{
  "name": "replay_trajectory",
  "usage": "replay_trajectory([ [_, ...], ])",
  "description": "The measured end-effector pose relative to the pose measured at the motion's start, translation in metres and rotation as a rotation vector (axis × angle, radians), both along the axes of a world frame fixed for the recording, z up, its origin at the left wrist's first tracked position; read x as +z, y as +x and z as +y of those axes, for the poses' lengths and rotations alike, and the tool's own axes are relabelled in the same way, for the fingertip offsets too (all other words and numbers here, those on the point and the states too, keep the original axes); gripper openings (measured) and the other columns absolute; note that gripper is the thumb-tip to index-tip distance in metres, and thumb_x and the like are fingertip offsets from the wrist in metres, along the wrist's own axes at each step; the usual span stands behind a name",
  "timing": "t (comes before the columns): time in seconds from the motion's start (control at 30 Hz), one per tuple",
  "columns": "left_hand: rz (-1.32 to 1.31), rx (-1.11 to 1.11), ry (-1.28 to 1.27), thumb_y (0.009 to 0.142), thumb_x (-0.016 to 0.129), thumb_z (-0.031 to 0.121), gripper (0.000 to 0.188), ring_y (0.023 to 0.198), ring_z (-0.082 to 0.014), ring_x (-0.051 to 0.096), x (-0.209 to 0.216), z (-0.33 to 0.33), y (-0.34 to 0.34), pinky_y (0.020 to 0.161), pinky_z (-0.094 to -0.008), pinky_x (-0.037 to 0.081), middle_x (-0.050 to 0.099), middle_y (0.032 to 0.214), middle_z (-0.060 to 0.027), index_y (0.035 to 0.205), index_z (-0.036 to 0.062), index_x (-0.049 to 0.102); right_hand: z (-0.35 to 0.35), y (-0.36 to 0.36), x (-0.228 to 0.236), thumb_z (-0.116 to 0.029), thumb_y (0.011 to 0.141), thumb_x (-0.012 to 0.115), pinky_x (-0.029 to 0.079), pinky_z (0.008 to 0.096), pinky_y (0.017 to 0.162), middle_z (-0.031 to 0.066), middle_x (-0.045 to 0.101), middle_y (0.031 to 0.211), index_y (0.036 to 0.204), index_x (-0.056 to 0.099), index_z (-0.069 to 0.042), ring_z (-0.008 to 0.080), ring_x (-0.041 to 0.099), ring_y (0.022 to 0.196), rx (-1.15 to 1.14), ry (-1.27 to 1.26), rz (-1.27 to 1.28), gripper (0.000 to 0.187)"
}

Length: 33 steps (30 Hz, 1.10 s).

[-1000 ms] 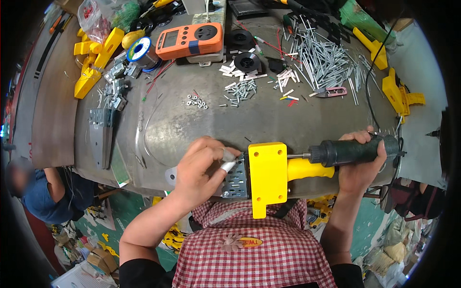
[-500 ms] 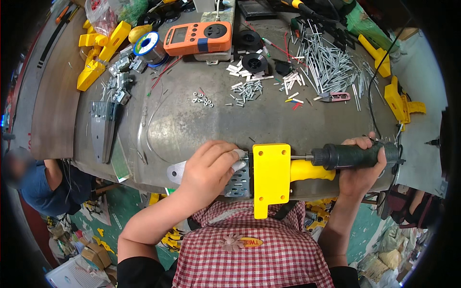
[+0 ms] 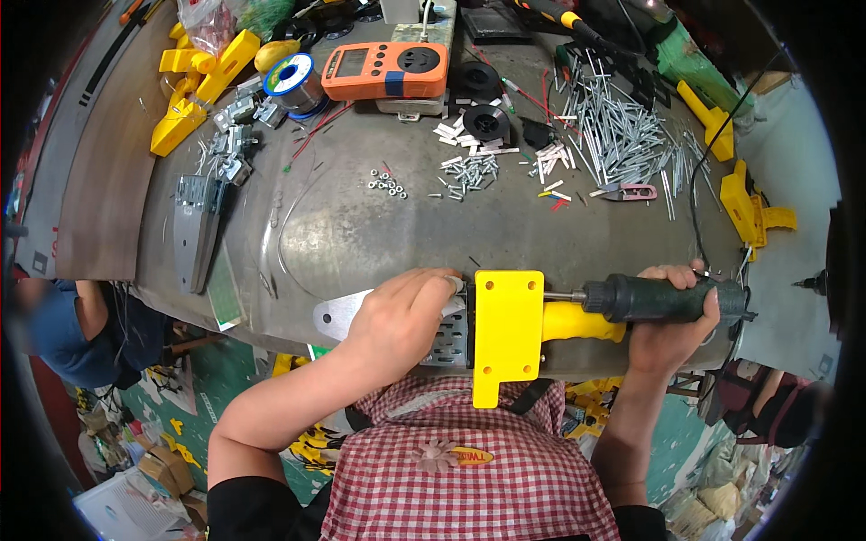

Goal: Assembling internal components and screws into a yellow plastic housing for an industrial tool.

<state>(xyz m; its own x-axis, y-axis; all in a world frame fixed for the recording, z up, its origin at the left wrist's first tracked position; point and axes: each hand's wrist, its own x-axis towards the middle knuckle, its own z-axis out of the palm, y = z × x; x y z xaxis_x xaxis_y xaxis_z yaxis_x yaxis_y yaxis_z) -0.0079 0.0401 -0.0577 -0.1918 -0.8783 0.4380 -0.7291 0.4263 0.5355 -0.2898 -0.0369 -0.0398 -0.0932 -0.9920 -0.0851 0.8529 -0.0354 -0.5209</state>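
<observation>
At the table's front edge lies a yellow plastic housing with a handle. A grey metal part with a slotted section and a long tapered plate adjoins its left side. My left hand is closed over this metal part, fingertips beside the housing; something whitish covers the fingertips. My right hand is wrapped round a dark green power screwdriver, held level. Its bit points left and meets the housing's right side, above the yellow handle. The bit's tip is hidden.
Nuts, short screws and a heap of long screws lie beyond my hands. Farther back are an orange meter and a solder spool. Another metal plate lies left. A black cable hangs right.
The whole view has shifted slightly, the bench items appearing a little to the right. Both hands keep their grips, and the screwdriver stays lined up against the housing.
</observation>
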Motion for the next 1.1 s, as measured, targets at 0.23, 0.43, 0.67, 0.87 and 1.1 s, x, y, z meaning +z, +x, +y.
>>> replay_trajectory([
  [0.23,0.167,0.03,0.216,0.067,0.06,-0.008,0.028,0.078,-0.0339,0.062,0.003,-0.001,0.005,0.067,-0.038,0.05,0.064,0.09,-0.0142,0.093,0.001,0.054,0.001,-0.001,-0.001,-0.03,0.089,0.052,0.04,0.0383,0.089,0.0022,0.045,0.09,0.115,0.043,-0.008,0.015,0.048,0.087,0.024,0.028,0.015,0.035],
  [0.43,0.049,0.066,0.314,0.069,0.056,-0.007,0.026,0.073,-0.0333,0.061,0.004,-0.001,0.002,0.064,-0.0382,0.05,0.064,0.09,-0.015,0.093,0.002,0.056,-0.002,-0.004,-0.006,-0.03,0.09,0.051,0.04,0.0393,0.091,0.0023,0.044,0.09,0.115,0.042,-0.007,0.0154,0.049,0.087,0.031,0.007,0.074,0.035],
  [0.67,-0.047,0.014,0.056,0.066,0.057,-0.003,0.028,0.081,-0.0314,0.063,-0.001,0.003,0.002,0.071,-0.0369,0.052,0.063,0.093,-0.0167,0.094,-0.0019,0.051,-0.003,-0.001,-0.003,-0.044,0.091,0.047,0.038,0.0405,0.092,0.0043,0.044,0.095,0.128,0.036,-0.005,0.0163,0.047,0.092,0.111,-0.072,0.016,0.055],
  [0.87,0.027,0.063,0.031,0.063,0.059,-0.006,0.027,0.079,-0.0317,0.064,-0.002,0.005,-0.001,0.07,-0.0369,0.053,0.064,0.093,-0.0165,0.09,-0.0021,0.052,-0.004,0.003,-0.005,-0.065,0.087,0.037,0.033,0.0395,0.095,0.0024,0.044,0.103,0.142,0.024,-0.004,0.0164,0.045,0.098,0.02,-0.12,0.058,0.084],
  [1.1,0.067,0.077,-0.084,0.06,0.06,-0.009,0.025,0.076,-0.0331,0.064,-0.004,0.008,0.0,0.07,-0.0379,0.054,0.065,0.089,-0.0171,0.084,-0.0036,0.053,0.0,0.008,-0.003,-0.062,0.084,0.045,0.035,0.0368,0.092,-0.0006,0.045,0.099,0.137,0.034,-0.006,0.0142,0.046,0.094,0.165,-0.232,-0.101,0.077],
])
